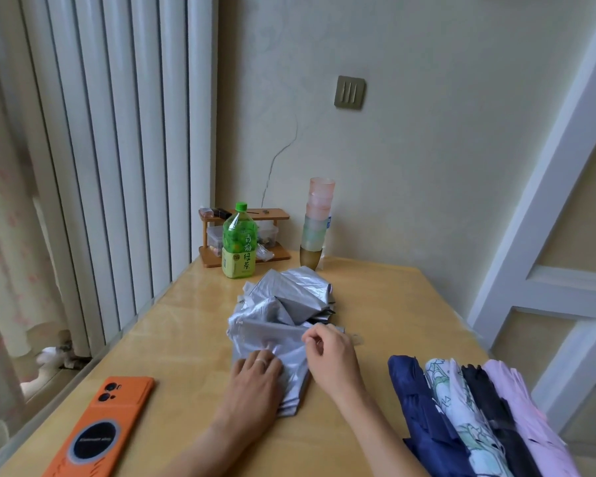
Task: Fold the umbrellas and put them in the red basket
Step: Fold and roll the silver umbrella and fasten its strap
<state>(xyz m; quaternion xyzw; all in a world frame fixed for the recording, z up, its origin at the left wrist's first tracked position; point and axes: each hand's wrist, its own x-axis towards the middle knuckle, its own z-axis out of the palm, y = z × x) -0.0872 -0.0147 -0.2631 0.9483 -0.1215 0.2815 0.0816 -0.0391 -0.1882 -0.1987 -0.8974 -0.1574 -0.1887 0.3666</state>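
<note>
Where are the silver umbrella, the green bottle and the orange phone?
silver umbrella (289,297): head view, on its crumpled fabric.
green bottle (240,235): head view, on its clear middle.
orange phone (128,407): head view, on its back cover.

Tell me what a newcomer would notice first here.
The crumpled silver umbrella in the middle of the table draws the eye, the left hand pressing its near end, the right hand pinching a fold. Then the orange phone at near left and four folded umbrellas lined up at near right.
</note>
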